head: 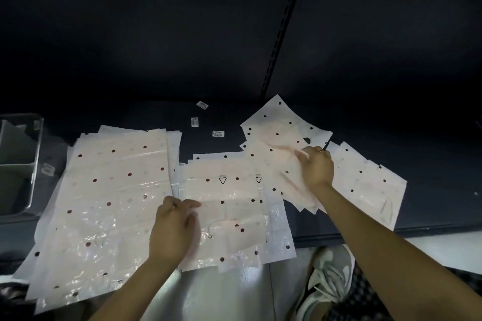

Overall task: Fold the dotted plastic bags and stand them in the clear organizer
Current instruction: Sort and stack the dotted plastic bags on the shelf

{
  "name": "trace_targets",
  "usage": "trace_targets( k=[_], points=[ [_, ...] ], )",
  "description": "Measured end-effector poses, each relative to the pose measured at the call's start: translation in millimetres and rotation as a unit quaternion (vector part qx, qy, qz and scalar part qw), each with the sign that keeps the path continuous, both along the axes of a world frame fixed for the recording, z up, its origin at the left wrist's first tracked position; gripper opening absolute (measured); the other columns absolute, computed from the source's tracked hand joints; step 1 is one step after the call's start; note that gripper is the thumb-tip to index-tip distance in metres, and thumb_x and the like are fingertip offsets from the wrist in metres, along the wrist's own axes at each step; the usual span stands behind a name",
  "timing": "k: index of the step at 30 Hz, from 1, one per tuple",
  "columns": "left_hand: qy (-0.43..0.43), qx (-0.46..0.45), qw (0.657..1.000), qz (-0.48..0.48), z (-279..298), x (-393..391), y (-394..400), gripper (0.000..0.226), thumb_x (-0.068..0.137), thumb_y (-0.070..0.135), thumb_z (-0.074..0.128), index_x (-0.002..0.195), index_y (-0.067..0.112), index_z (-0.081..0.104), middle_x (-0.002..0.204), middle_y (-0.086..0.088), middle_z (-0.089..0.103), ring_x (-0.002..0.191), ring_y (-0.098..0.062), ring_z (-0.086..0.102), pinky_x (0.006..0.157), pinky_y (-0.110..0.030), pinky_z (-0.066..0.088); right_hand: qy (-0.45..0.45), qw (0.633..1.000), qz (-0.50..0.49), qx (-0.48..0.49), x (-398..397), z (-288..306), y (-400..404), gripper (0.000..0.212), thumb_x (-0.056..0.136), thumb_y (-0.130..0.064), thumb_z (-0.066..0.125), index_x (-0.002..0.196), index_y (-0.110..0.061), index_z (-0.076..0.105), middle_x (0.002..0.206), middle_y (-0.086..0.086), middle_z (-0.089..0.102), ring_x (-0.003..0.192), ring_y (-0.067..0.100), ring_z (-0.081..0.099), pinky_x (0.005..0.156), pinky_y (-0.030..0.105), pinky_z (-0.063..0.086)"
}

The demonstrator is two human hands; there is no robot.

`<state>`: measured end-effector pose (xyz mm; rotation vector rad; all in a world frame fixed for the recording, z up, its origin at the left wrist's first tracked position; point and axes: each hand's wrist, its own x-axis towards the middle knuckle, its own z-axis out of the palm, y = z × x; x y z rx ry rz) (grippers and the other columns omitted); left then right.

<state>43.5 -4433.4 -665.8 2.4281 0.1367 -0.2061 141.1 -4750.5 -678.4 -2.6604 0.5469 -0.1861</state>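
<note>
Single head-worn view, steeply downward and forward, close above dark shelf [229, 117] and forearms.

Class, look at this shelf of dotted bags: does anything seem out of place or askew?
Yes. Three small barcode labels lie loose on the dark shelf behind the bags, and the right-hand bag pile is fanned crookedly, unlike the squared left stack.

pale pink bags [104, 198] with dark red dots, dark navy shelf [339, 219], clear organizer [18, 164]
</note>
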Motion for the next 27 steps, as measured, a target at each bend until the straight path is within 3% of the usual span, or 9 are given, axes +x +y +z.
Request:
trace_targets(
  k=[4,6,9,11,15,18,21,24,27],
  points=[
    [-0.007,-0.075,0.996,-0.041,6,-1,-14,0.025,0.090,0.006,0.056,0.101,0.023,0.069,0.096,0.000,0.057,0.084,-0.014,0.052,0.078,-0.024,0.045,-0.064,0.992,0.082,0.069,-10,30,14,0.026,0.097,-0.023,0.049,0.101,-0.007,0.069,0.098,0.012,0.062,0.098,0.028,0.052,0.080,0.036,0.044],
    [0.019,-0.159,0.986,-0.036,12,-2,-23,0.022,0.092,0.008,0.056,0.098,0.024,0.069,0.096,0.000,0.062,0.080,-0.011,0.056,0.073,-0.013,0.044,-0.084,0.985,0.127,0.084,-19,40,31,0.023,0.096,-0.023,0.051,0.094,-0.008,0.070,0.088,0.004,0.060,0.087,0.021,0.055,0.073,0.030,0.042],
    [0.088,-0.256,0.962,-0.029,21,-2,-32,0.014,0.092,0.028,0.058,0.105,0.030,0.064,0.106,0.010,0.065,0.098,-0.009,0.060,0.080,-0.008,0.042,-0.102,0.974,0.159,0.125,-33,54,62,0.023,0.096,-0.026,0.051,0.084,-0.014,0.068,0.076,-0.012,0.051,0.073,0.009,0.050,0.068,0.025,0.037],
    [0.147,-0.373,0.916,-0.020,30,-2,-40,0.034,0.083,0.047,0.057,0.112,0.030,0.061,0.115,0.010,0.063,0.108,-0.007,0.059,0.090,-0.017,0.045,-0.110,0.968,0.173,0.145,-44,63,82,0.024,0.096,-0.026,0.051,0.082,-0.016,0.068,0.073,-0.014,0.050,0.070,0.008,0.049,0.066,0.026,0.037],
    [0.204,-0.539,0.814,0.076,45,6,-48,0.053,0.068,0.063,0.053,0.109,0.028,0.059,0.114,0.002,0.065,0.107,-0.010,0.062,0.083,-0.022,0.050,-0.073,0.964,0.250,0.047,-79,65,113,0.018,0.093,-0.025,0.054,0.094,-0.020,0.071,0.086,0.002,0.061,0.075,0.021,0.059,0.063,0.032,0.046],
    [0.237,-0.495,0.827,0.124,45,13,-39,0.050,0.080,0.058,0.056,0.107,0.016,0.060,0.107,-0.007,0.067,0.096,-0.017,0.067,0.076,-0.030,0.056,-0.026,0.945,0.327,-0.008,-103,54,132,0.022,0.094,-0.028,0.052,0.095,-0.015,0.069,0.087,0.006,0.058,0.077,0.025,0.060,0.061,0.033,0.048],
    [0.271,-0.426,0.841,0.196,39,13,-30,0.034,0.095,0.034,0.054,0.106,0.001,0.057,0.093,-0.015,0.068,0.072,-0.023,0.070,0.058,-0.030,0.058,-0.012,0.926,0.377,0.007,-117,41,139,0.021,0.090,-0.021,0.059,0.100,-0.007,0.070,0.088,0.011,0.060,0.077,0.027,0.063,0.066,0.032,0.052],
    [0.272,-0.414,0.838,0.229,34,13,-21,0.022,0.099,0.023,0.047,0.100,0.001,0.049,0.086,-0.016,0.066,0.060,-0.021,0.069,0.047,-0.029,0.057,0.019,0.938,0.342,0.058,-122,34,125,0.031,0.088,-0.012,0.062,0.118,-0.007,0.064,0.102,0.014,0.060,0.089,0.027,0.063,0.082,0.028,0.049],
    [0.245,-0.378,0.856,0.254,26,15,-8,0.018,0.099,0.018,0.046,0.093,0.002,0.046,0.092,-0.020,0.057,0.068,-0.028,0.061,0.048,-0.033,0.056,-0.014,0.951,0.292,0.104,-120,34,98,0.044,0.085,-0.020,0.068,0.126,-0.011,0.058,0.114,0.009,0.055,0.101,0.024,0.056,0.089,0.014,0.037]
  ],
)
